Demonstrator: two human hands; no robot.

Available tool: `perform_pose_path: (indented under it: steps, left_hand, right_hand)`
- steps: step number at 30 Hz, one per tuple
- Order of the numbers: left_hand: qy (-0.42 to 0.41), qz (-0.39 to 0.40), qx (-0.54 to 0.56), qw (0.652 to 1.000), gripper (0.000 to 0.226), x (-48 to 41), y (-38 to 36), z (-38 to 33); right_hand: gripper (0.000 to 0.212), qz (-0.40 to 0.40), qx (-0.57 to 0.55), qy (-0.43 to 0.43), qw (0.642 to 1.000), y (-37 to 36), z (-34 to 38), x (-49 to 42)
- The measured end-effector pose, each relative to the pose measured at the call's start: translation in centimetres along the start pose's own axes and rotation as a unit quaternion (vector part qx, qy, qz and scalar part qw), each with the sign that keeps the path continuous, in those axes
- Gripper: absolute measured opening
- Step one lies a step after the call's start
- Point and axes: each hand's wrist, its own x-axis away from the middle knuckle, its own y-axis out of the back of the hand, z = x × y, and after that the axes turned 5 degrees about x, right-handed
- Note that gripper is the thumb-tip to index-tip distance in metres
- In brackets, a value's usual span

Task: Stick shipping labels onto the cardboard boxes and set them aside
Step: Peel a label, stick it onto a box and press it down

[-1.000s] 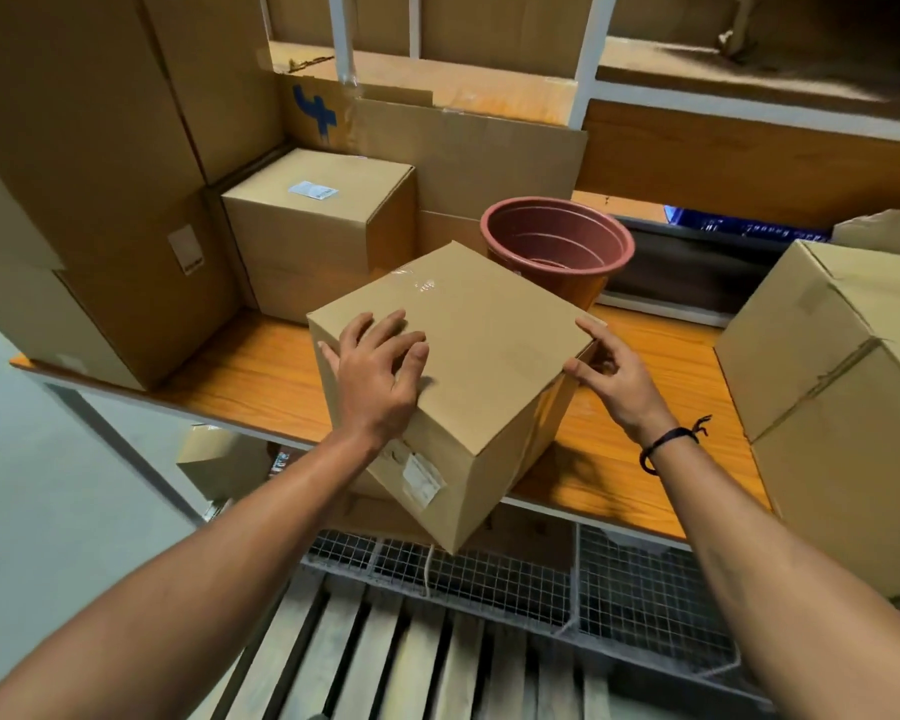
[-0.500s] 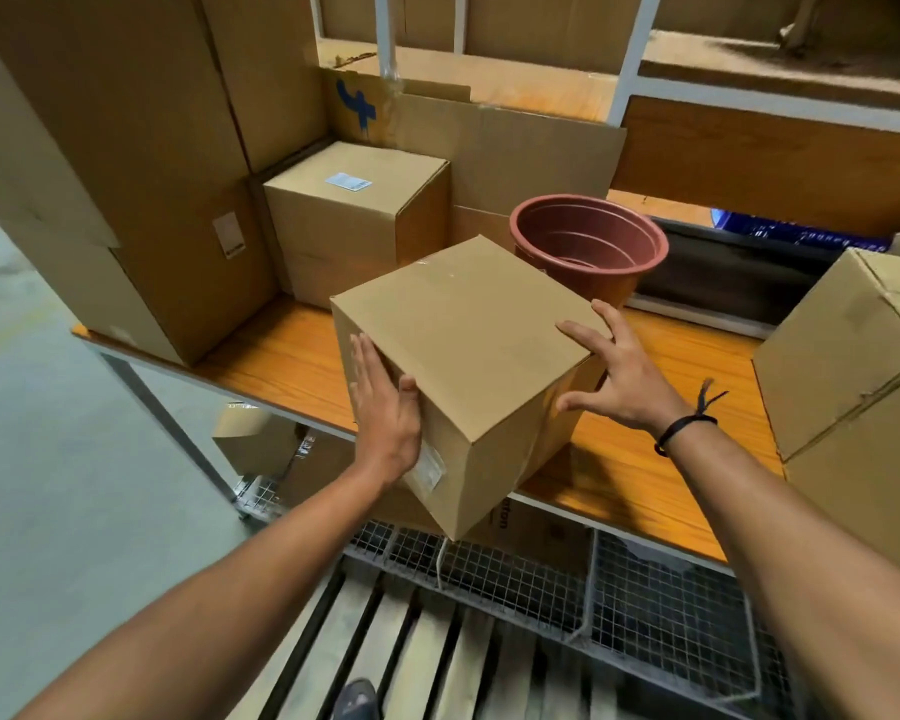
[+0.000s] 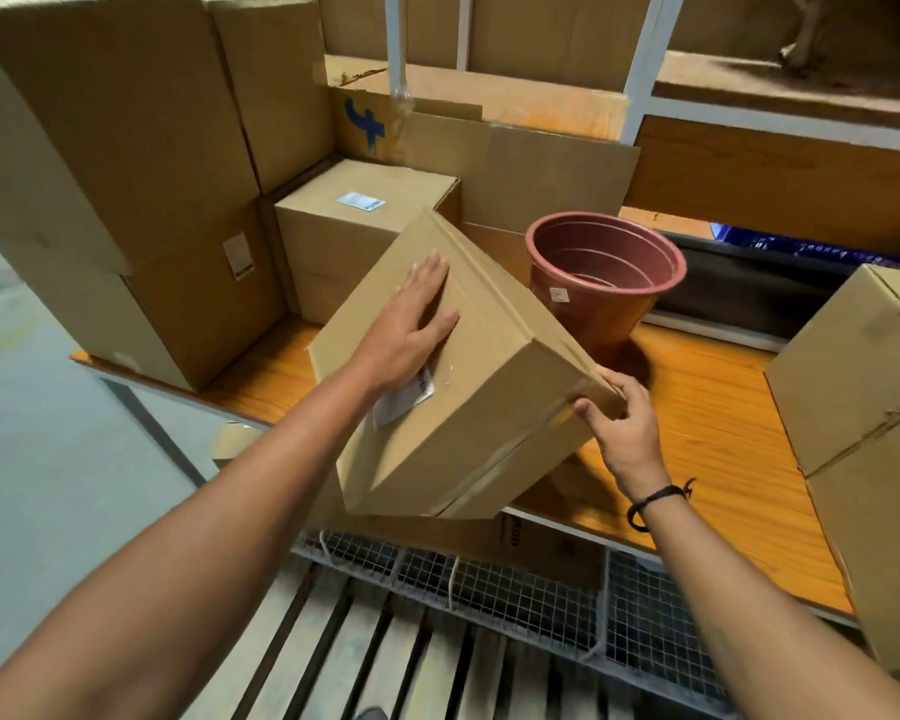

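I hold the cardboard box point(image 3: 484, 407) tilted over the front edge of the wooden table point(image 3: 707, 407), just in front of the brown plastic flower pot point(image 3: 601, 283). My left hand point(image 3: 411, 324) lies flat on its upper face, fingers straight, the wrist partly covering a white shipping label point(image 3: 406, 400). My right hand point(image 3: 619, 423) curls around the box's right corner, thumb on the near side. Behind stands another labelled box point(image 3: 354, 241).

Dim warm light, soft shadows, wide-angle bending at edges, slight motion blur.
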Motion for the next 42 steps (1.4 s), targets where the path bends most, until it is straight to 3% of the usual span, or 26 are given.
perform_pose_path:
  steps: [6,10,15,19,21,25,30,34,42]
  left_hand:
    - [0.051,-0.049,-0.08,0.994,0.067,2.6,0.3,3.3]
    - [0.061,-0.042,-0.062,0.995,0.065,2.8,-0.3,3.5]
    - [0.064,-0.037,-0.074,0.994,0.07,1.6,-1.2,2.5]
    - [0.058,-0.023,-0.08,0.995,0.071,1.0,-1.6,2.0]
    - [0.07,-0.042,-0.086,0.993,0.073,1.4,-1.5,2.2]
    - [0.171,-0.115,-0.089,0.975,0.071,3.8,-1.5,3.7]
    - [0.121,-0.102,-0.024,0.987,0.054,3.5,-0.1,1.4]
    - [0.086,-0.039,-0.072,0.993,0.042,1.4,2.9,-0.2]
    - [0.098,0.099,-0.151,0.979,0.036,0.5,3.7,1.9]
  right_hand:
    - [0.07,0.024,0.049,0.025,0.998,0.4,1.0,-0.4]
    - [0.083,0.04,0.173,0.124,0.976,2.2,3.1,-0.7]
    - [0.087,0.131,0.115,0.312,0.934,2.2,10.8,-0.2]
    - [0.064,0.159,0.187,0.351,0.904,1.5,13.1,-1.0]
    - [0.054,0.142,0.189,0.341,0.91,2.3,12.2,-1.7]
    - [0.054,0.102,0.141,0.306,0.936,3.5,10.3,-2.5]
    - [0.054,0.061,0.078,0.255,0.962,3.7,8.3,-1.8]
    - [0.054,0.044,0.04,0.177,0.982,2.2,5.7,0.6]
    - [0.047,0.043,0.069,0.145,0.986,-0.4,4.1,1.4]
